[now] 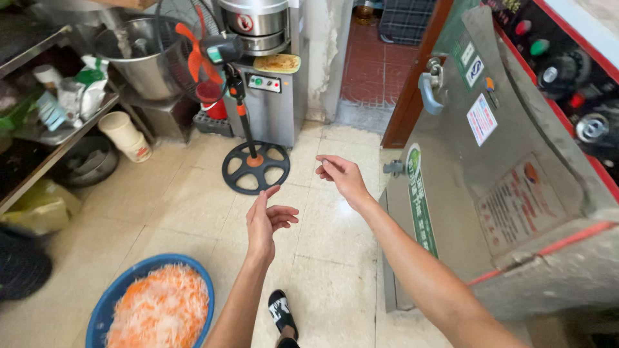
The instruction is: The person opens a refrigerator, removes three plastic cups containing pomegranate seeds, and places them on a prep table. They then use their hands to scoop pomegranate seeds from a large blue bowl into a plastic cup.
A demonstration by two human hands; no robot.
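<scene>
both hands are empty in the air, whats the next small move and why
Probably move the right hand further right to the grey handle on the steel machine. Both hands are open and hold nothing; the right is the closer one. The left hand hovers above the floor, near the blue basin of shredded vegetables.

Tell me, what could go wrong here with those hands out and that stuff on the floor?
The foot is close to the blue basin of shredded vegetables; a step might tip it. The fan base sits just ahead, possibly a trip hazard. Both hands, left hand and right hand, are empty and open.
</scene>
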